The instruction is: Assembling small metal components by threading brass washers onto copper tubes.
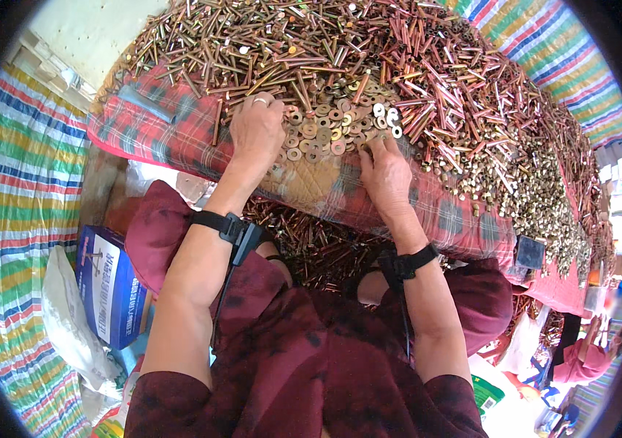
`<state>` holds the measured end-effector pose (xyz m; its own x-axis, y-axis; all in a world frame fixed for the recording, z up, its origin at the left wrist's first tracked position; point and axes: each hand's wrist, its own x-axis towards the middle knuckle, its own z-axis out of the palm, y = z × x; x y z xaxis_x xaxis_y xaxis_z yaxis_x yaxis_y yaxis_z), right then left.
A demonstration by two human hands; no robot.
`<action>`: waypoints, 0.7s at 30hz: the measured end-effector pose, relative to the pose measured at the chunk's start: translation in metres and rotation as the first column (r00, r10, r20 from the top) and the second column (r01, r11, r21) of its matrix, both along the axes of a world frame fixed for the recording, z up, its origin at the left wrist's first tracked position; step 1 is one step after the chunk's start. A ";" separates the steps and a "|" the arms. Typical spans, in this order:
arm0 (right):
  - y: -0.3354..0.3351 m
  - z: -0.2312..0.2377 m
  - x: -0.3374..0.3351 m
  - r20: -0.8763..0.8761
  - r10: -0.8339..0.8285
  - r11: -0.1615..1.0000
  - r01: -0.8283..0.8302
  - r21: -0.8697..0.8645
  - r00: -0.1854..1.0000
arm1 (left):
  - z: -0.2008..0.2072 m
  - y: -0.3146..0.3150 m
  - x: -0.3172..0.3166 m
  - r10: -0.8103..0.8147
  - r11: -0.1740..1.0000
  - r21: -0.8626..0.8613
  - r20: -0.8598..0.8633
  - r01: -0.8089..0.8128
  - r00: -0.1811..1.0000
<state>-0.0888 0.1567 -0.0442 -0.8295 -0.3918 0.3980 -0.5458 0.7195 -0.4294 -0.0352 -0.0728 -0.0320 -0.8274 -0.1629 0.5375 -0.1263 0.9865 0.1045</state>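
My left hand [258, 133] rests at the left edge of a heap of flat washers [318, 133], close to the long bolts. Its fingers are bent and closed, their tips hidden, so what they hold cannot be made out. On the heap's right side, my right hand [387, 174] has its fingers curled down at the washers, thumb near them; anything in its grip is hidden. A few shiny silver washers [379, 110] lie just beyond it. Behind both hands spreads a big pile of brassy bolts [281, 55], with reddish sleeves [449, 95] toward the right.
A red plaid quilted cloth [435, 215] covers the work surface. Small brass-coloured nuts [537, 193] are piled at the right, near a dark square block [530, 252]. A blue box [111, 285] stands at my left by striped sheeting [22, 212]. Another person [584, 361] sits far right.
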 end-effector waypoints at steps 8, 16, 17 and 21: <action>-0.002 -0.005 -0.005 -0.106 -0.048 0.999 0.050 0.012 0.993 | 0.024 0.045 0.009 -0.120 0.919 0.344 -0.224 0.194 0.967; 0.012 0.015 0.034 0.213 0.000 0.791 0.130 -0.598 0.977 | 0.011 0.089 0.025 -0.522 0.119 0.966 -0.137 0.230 0.842; 0.014 0.016 0.038 0.180 -0.003 0.793 0.112 -0.599 0.984 | 0.014 0.092 0.027 -0.524 0.003 0.996 -0.078 0.093 0.848; 0.020 0.026 0.051 0.067 -0.053 0.860 0.080 -0.503 0.996 | 0.015 0.100 0.031 -0.497 -0.269 0.959 -0.055 -0.094 0.866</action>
